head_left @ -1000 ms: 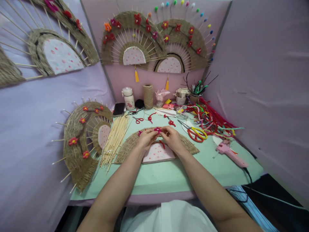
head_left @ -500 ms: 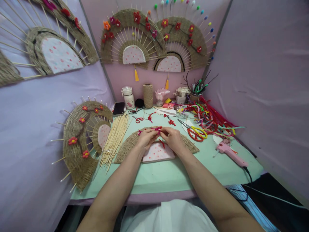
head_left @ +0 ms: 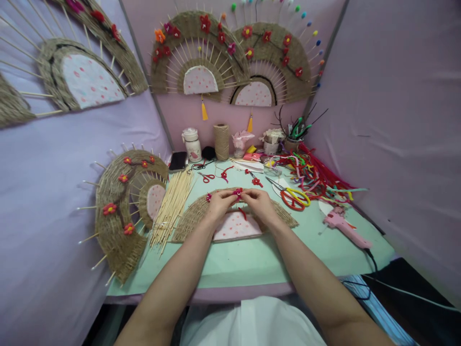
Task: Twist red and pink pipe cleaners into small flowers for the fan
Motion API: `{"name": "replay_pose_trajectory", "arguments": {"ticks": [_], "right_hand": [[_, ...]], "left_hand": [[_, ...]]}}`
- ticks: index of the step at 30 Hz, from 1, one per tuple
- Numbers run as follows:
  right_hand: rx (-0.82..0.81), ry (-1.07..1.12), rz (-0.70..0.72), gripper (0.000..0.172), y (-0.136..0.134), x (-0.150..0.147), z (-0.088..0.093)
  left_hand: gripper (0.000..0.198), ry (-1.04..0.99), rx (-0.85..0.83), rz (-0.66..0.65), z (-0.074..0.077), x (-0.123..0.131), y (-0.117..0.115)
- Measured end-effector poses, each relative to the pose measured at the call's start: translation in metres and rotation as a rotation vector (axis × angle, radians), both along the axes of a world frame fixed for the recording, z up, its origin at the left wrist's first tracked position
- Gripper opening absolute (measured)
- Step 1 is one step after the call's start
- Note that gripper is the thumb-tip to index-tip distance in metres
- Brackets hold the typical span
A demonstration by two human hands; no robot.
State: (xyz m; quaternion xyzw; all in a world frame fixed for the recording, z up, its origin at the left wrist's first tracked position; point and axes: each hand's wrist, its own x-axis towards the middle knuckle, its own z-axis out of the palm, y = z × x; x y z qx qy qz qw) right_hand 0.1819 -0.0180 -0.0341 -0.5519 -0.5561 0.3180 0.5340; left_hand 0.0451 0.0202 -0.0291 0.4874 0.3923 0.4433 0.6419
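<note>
A half-round woven jute fan (head_left: 187,222) with a pink dotted centre (head_left: 236,226) lies flat on the pale green table top (head_left: 252,262). My left hand (head_left: 219,203) and my right hand (head_left: 260,203) rest on its upper edge, fingertips meeting. Both pinch a small magenta pipe-cleaner flower (head_left: 237,193) between them. A second small red flower (head_left: 208,197) sits on the fan's weave just left of my left hand. A short red stem piece (head_left: 242,213) shows under my hands.
Bamboo skewers (head_left: 173,204) lie left of the fan, beside a finished fan (head_left: 122,211) leaning on the left wall. Yellow and red scissors (head_left: 293,197), a pink glue gun (head_left: 342,224) and loose pipe cleaners (head_left: 313,175) lie to the right. A twine spool (head_left: 221,142) stands at the back.
Both hands have stayed on the fan's top edge, working the magenta flower with small finger movements. The view has shifted slightly.
</note>
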Motion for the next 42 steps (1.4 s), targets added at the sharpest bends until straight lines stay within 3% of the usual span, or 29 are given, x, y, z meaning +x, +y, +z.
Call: {"name": "replay_pose_trajectory", "arguments": {"ticks": [4, 14, 20, 24, 29, 35, 42], "right_hand": [[-0.109, 0.086, 0.041, 0.022, 0.001, 0.004, -0.001], [-0.139, 0.011, 0.001, 0.014, 0.0, 0.005, 0.002], [-0.164, 0.157, 0.064, 0.032, 0.003, 0.009, -0.002], [-0.138, 0.181, 0.044, 0.034, 0.004, 0.01, 0.001], [-0.155, 0.126, 0.03, 0.03, 0.0, 0.008, 0.006], [-0.15, 0.068, 0.019, 0.029, 0.001, 0.009, 0.005], [-0.088, 0.016, 0.023, 0.029, 0.003, 0.009, 0.0]], "left_hand": [[0.019, 0.048, 0.01, -0.03, -0.005, 0.0, 0.001], [0.011, 0.084, -0.047, -0.046, -0.005, 0.003, -0.001], [0.019, -0.032, -0.145, -0.035, 0.001, 0.0, 0.0], [0.02, -0.07, -0.19, -0.057, 0.006, 0.0, -0.002], [0.018, 0.028, -0.139, -0.049, 0.0, 0.0, -0.001], [0.008, 0.15, 0.042, -0.039, -0.012, -0.002, 0.005], [0.003, 0.134, 0.079, 0.015, -0.007, -0.001, 0.001]]}}
